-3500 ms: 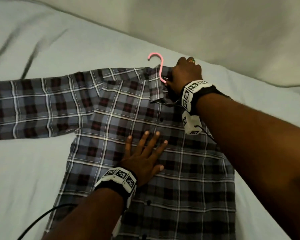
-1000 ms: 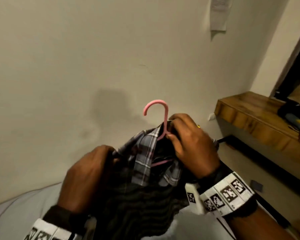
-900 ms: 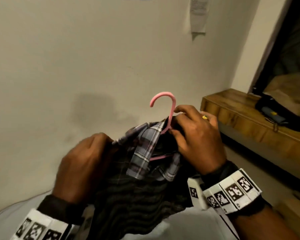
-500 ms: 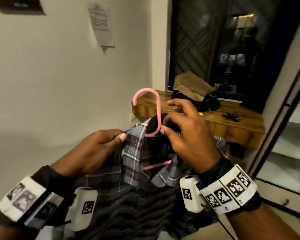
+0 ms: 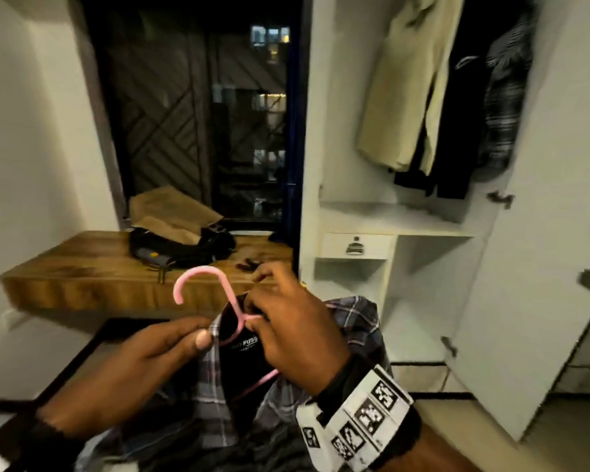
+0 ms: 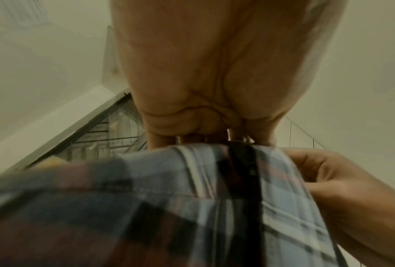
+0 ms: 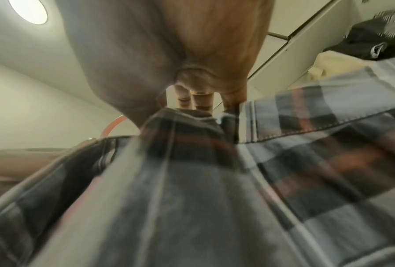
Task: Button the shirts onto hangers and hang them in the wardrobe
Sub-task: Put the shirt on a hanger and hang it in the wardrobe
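Left hand [image 5: 143, 366] up at chest height, palm down, thumb and fingers pinching the collar edge of the plaid shirt [image 5: 355, 332] from the left. From the left wrist view: fingers curled over the top hem of the plaid cloth [image 6: 191, 189], clamped on it, with the other hand [image 6: 342, 189] showing at the right.

Pink hanger [image 5: 215, 294] in the middle, neck rising out of the collar, hook on top with its open end curling down and to the left; long bar running down and to the right inside the shirt, only a pink stretch of it visible under the collar. Shirt bunched and draped below both hands, held in the air in front of the wooden worktop's [image 5: 82, 281] front edge, well short of the wardrobe [image 5: 542, 233].

Neck label [image 5: 246, 344] inside the collar: black with white letters, "FUSS" legible, the rest too blurred to read.

Right hand [image 5: 297, 332] curled tight, fingertips closed on the hanger's neck and the collar just right of it, back of the hand up. Marker band [image 5: 365, 417] of black-and-white squares round that wrist; no readable writing there.

On the worktop toward its back edge: brown paper [image 5: 174, 212] and a black bag [image 5: 181, 247]. Further right, wardrobe standing open, beige garment [image 5: 402, 97] and dark garments [image 5: 464, 124] hanging inside, small drawer [image 5: 355, 247] beneath.
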